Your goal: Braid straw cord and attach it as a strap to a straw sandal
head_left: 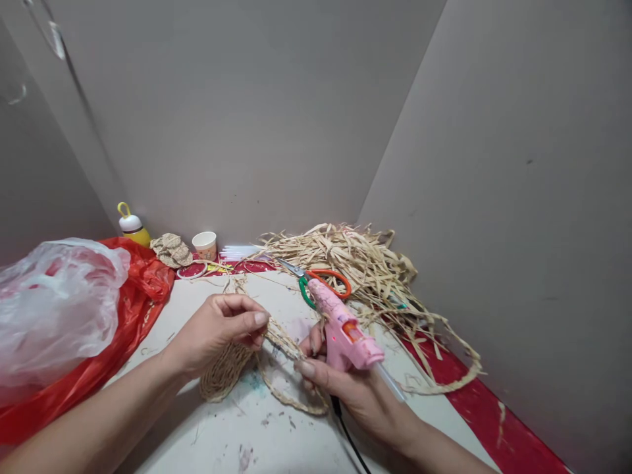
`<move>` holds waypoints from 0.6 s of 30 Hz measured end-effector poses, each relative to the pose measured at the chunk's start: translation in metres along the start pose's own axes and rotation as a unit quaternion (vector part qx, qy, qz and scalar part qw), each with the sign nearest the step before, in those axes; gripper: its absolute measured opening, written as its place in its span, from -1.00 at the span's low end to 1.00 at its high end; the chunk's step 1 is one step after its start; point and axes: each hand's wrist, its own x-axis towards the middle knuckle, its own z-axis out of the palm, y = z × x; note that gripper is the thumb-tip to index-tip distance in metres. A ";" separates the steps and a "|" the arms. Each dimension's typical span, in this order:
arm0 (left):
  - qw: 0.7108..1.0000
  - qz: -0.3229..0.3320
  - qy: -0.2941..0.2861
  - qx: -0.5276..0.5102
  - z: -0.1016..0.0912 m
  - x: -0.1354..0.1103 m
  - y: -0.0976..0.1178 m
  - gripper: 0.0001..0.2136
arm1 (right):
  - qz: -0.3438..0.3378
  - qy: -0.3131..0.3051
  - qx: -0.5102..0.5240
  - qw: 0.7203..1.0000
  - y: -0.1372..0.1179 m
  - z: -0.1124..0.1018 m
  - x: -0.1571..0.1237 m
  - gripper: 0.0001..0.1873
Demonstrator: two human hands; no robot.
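My left hand [220, 331] is closed in a pinch on a braided straw piece [227, 372] that lies on the white work board [276, 434]. A loose braid runs from it under both hands. My right hand [340, 385] grips a pink hot glue gun [343, 329], nozzle pointing away and up toward the scissors, with a clear glue stick out the back and a black cord trailing down. The two hands are close together over the board's middle.
Orange-and-green scissors [320, 280] lie beside a heap of raw straw strips [360, 260] at the back right. Red and clear plastic bags [74, 309] fill the left. A yellow bottle [132, 227], a paper cup [205, 245] and glue sticks [239, 252] stand by the wall.
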 end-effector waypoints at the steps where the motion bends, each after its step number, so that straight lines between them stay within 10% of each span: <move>1: 1.000 -0.002 0.000 0.001 0.000 0.000 0.001 -0.82 | -0.001 -0.001 -0.007 1.000 0.000 -0.001 0.000 -0.70; 10: 0.993 0.068 0.099 -0.007 -0.007 0.003 0.002 -0.83 | -0.041 0.064 -0.153 0.985 -0.018 -0.013 0.007 -0.62; 18: 0.968 0.158 0.191 0.043 -0.003 0.001 0.001 -0.84 | -0.175 0.155 -0.321 0.918 -0.024 -0.014 -0.017 -0.71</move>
